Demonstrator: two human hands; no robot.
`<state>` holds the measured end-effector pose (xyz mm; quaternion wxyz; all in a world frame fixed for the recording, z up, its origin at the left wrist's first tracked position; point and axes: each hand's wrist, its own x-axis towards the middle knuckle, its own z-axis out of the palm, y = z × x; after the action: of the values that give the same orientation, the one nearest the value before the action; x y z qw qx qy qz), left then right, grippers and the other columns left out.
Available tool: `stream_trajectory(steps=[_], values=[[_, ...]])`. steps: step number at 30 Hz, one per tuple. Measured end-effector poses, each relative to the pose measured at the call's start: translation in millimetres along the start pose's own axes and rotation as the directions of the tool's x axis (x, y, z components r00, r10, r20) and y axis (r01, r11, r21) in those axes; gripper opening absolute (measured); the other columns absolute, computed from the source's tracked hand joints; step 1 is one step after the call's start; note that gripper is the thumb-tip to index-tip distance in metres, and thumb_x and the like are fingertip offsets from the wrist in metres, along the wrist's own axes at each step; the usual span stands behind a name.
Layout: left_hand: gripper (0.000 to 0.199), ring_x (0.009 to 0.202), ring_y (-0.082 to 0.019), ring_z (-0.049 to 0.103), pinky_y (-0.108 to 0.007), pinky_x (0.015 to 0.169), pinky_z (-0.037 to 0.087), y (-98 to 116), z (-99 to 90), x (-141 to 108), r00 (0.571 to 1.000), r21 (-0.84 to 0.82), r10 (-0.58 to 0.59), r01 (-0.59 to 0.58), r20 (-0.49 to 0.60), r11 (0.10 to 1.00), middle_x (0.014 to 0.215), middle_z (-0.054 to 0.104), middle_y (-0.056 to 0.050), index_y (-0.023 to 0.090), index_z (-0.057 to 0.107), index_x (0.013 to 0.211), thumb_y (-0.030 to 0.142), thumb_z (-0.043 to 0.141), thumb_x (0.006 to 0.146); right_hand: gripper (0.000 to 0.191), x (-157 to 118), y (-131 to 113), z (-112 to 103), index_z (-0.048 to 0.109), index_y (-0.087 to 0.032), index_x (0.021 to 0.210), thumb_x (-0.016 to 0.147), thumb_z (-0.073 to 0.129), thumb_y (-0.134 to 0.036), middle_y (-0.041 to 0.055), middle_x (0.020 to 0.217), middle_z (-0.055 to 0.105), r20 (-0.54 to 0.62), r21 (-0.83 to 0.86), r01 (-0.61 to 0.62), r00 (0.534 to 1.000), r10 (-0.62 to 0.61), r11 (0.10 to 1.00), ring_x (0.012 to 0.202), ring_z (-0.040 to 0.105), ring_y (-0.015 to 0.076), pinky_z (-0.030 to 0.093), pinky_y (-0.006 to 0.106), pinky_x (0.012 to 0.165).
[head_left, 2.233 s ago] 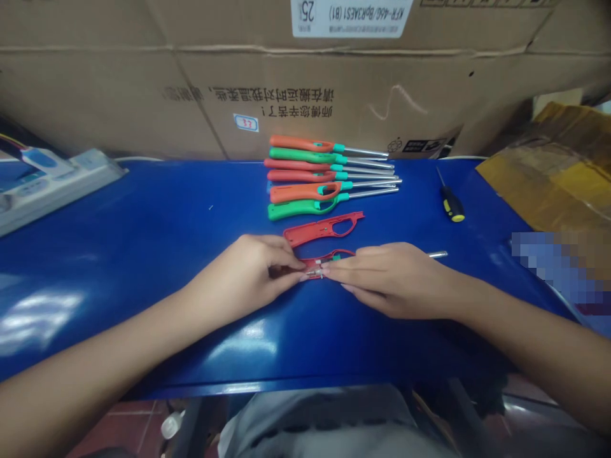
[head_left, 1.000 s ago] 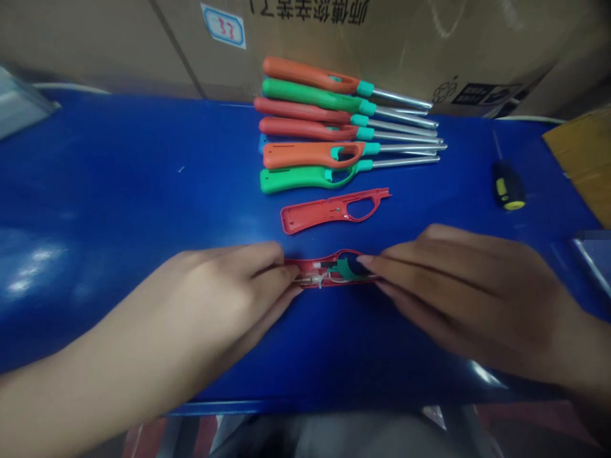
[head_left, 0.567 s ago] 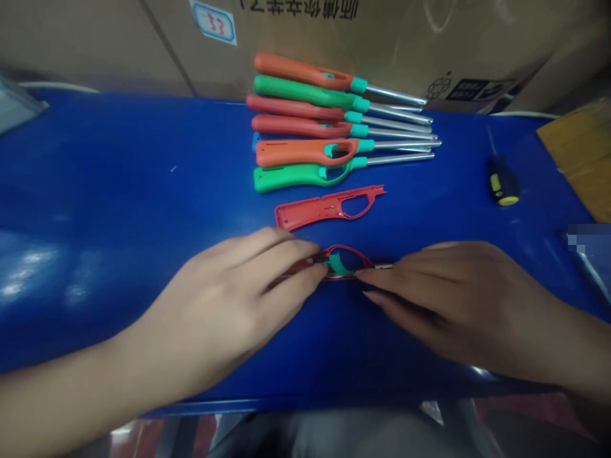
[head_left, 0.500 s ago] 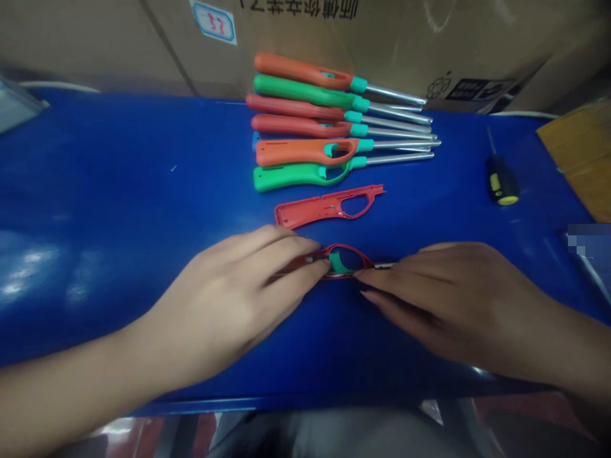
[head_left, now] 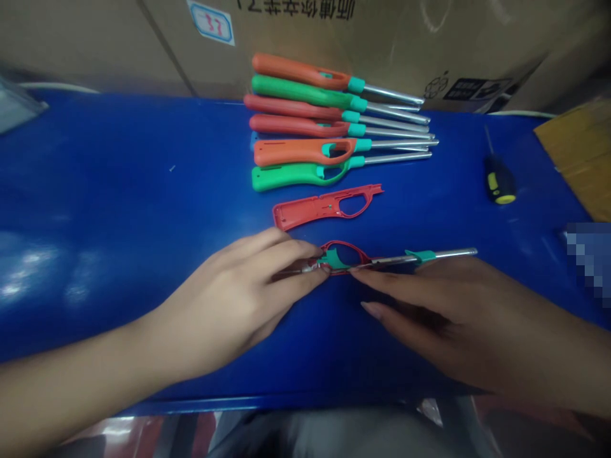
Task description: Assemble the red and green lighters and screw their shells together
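My left hand is closed around the handle end of an opened red stick lighter, covering most of that end. A teal trigger sits in the lighter's loop, by my left fingertips. To the right extends its metal tube, with a teal collar on it. My right hand has thumb and forefinger apart; the forefinger tip touches the lighter's lower edge just right of the trigger. Behind the lighter lies a loose red half shell, its inner side up.
Several assembled stick lighters lie in a row at the back of the blue table. A screwdriver lies at right, near brown cardboard. A small screw lies at left. A large carton stands behind.
My right hand has opened its fingers and shifted slightly down, uncovering the metal tube and teal collar. The teal trigger sits slightly further left. My left hand keeps its hold.
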<state>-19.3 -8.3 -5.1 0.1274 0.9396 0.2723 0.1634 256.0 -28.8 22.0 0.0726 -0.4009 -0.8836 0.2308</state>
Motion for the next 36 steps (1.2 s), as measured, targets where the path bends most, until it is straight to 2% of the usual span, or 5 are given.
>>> stream_trajectory(steps=[6, 13, 19, 25, 36], values=[[0.034, 0.111, -0.026, 0.058, -0.042, 0.093, 0.055, 0.6, -0.5, -0.6, 1.0, -0.027, 0.008, -0.008, -0.017, 1.0, 0.13, 0.064, -0.012, 0.017, 0.066, 0.13, 0.012, 0.058, 0.097, 0.034, 0.3, 0.0, -0.8, 0.064, -0.032, 0.134, 0.102, 0.054, -0.032, -0.0019, 0.106, 0.079, -0.003, 0.055, -0.022, 1.0, 0.022, 0.998, 0.089, 0.076, 0.016, 0.057, 0.027, 0.076], [0.034, 0.113, -0.026, 0.058, -0.043, 0.096, 0.055, 0.2, -0.2, -0.3, 1.0, -0.031, 0.016, -0.017, -0.017, 0.999, 0.129, 0.064, -0.013, 0.016, 0.065, 0.13, 0.012, 0.056, 0.098, 0.036, -1.9, -0.6, -1.3, 0.061, -0.027, 0.137, 0.104, 0.049, -0.033, 0.0011, 0.1, 0.079, 0.006, -0.04, 0.007, 1.0, -0.007, 0.999, 0.08, 0.075, 0.0178, 0.057, 0.03, 0.07], [0.035, 0.114, -0.027, 0.058, -0.044, 0.097, 0.055, 0.6, -0.9, -0.4, 1.0, -0.026, 0.02, -0.02, -0.009, 0.999, 0.13, 0.063, -0.013, 0.016, 0.065, 0.131, 0.012, 0.056, 0.098, 0.039, -6.3, -1.4, 1.2, 0.062, -0.02, 0.136, 0.105, 0.046, -0.036, 0.0076, 0.1, 0.079, -0.045, -0.199, 0.078, 0.995, -0.088, 0.977, 0.072, 0.074, 0.0212, 0.054, 0.034, 0.063], [0.038, 0.111, -0.028, 0.059, -0.043, 0.093, 0.056, 0.7, -1.2, 0.7, 1.0, -0.018, 0.019, -0.019, -0.006, 1.0, 0.129, 0.064, -0.013, 0.016, 0.064, 0.133, 0.011, 0.056, 0.096, 0.04, -6.2, -1.6, 1.2, 0.06, -0.019, 0.138, 0.105, 0.045, -0.036, 0.0056, 0.093, 0.079, -0.058, -0.215, 0.086, 0.993, -0.101, 0.973, 0.067, 0.072, 0.021, 0.052, 0.035, 0.06], [0.04, 0.112, -0.029, 0.06, -0.045, 0.092, 0.057, 1.9, -2.8, 1.1, 1.0, 0.003, 0.026, -0.026, -0.004, 1.0, 0.128, 0.065, -0.015, 0.016, 0.064, 0.134, 0.01, 0.056, 0.096, 0.039, -4.4, 0.6, 2.7, 0.061, -0.019, 0.137, 0.103, 0.048, -0.035, 0.0074, 0.098, 0.079, -0.036, -0.218, 0.085, 0.995, -0.095, 0.972, 0.068, 0.072, 0.0198, 0.052, 0.032, 0.06]])
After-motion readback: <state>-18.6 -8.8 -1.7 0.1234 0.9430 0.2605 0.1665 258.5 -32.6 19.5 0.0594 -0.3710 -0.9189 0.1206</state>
